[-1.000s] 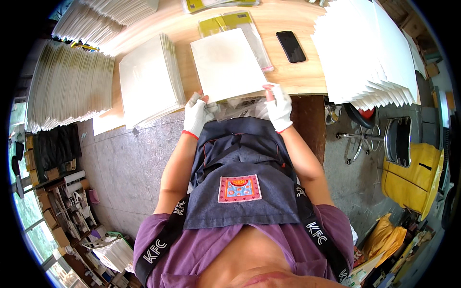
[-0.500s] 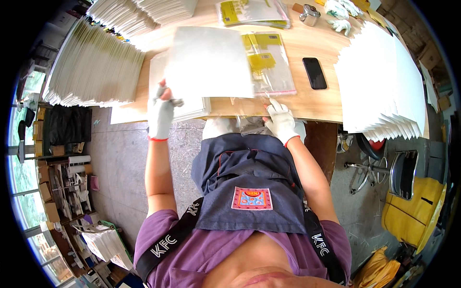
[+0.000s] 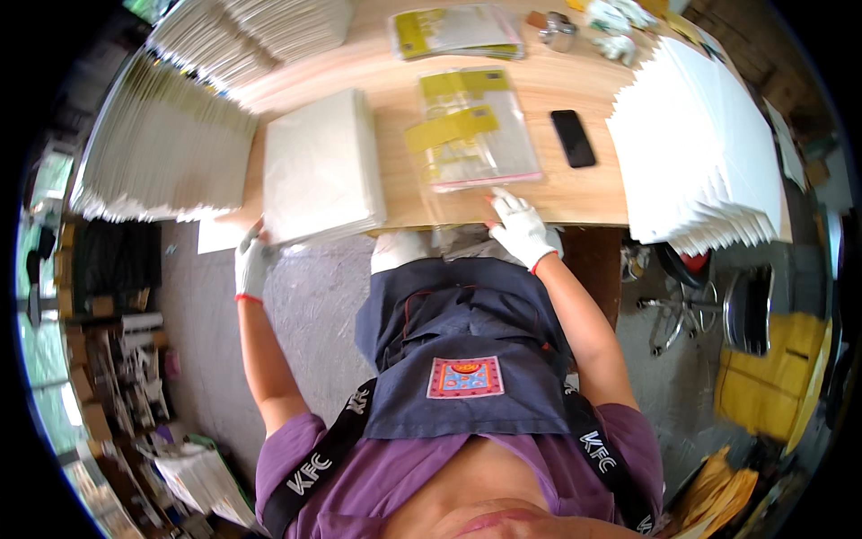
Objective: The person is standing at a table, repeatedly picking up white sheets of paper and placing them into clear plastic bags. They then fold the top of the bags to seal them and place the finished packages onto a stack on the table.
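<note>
A stack of white sheets [image 3: 319,166] lies on the table in front of me, left of the middle. At its near left corner is my left hand [image 3: 252,262] in a white glove with bare fingertips, its fingers closed on the corner of a sheet; motion blurs them. A clear plastic bag with a yellow-green printed band [image 3: 456,128] slants over a pile of similar bags [image 3: 507,144] toward the table's front edge. My right hand [image 3: 523,231], gloved the same way, is at the bag's near right edge, thumb and forefinger bent on the film.
Tall white paper stacks stand at the left [image 3: 166,148] and right [image 3: 705,144]. A black phone [image 3: 573,138] lies right of the bags. Farther back are more bags [image 3: 456,31], a metal object [image 3: 558,32] and loose white gloves [image 3: 616,45]. An office chair [image 3: 747,310] stands right.
My left hand has moved left and nearer me; the white sheet it held up now lies on the stack. My right hand stays by the bag's edge.
</note>
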Demonstrator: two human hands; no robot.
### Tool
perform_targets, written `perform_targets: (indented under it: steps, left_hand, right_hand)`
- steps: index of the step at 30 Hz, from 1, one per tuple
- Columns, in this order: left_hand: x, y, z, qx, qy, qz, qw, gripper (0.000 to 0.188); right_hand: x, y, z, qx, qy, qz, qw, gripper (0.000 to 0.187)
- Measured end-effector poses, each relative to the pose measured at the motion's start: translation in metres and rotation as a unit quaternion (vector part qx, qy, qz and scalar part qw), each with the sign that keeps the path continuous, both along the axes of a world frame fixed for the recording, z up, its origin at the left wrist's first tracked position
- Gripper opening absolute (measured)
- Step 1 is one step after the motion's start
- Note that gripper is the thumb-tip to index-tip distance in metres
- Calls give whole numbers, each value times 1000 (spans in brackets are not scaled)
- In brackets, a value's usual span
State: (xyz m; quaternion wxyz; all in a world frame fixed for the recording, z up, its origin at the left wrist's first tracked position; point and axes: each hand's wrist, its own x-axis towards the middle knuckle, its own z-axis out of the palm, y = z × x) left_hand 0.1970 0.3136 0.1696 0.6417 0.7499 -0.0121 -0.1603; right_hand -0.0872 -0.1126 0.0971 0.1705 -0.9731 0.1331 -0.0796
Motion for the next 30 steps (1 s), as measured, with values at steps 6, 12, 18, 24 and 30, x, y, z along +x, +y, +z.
perform_targets:
  steps: [6,12,18,24,30]
  left_hand:
    - [-19,-35,52,315,-334,-42,887,41]
    - [-103,-187,109,226,-429,-366,795,30]
    - [-154,-234,69,102,-392,-627,665,32]
    - [-185,-262,33,126,-463,-589,650,47]
    - [-140,-261,-102,315,-625,-383,602,54]
  right_hand:
    - [3,33,133,202,-129,220,946,34]
    - [7,185,236,448,14,556,700,50]
    - [18,204,285,430,46,617,657,41]
    - [4,185,310,547,-52,638,540,23]
    - [-46,53,285,430,-171,456,760,28]
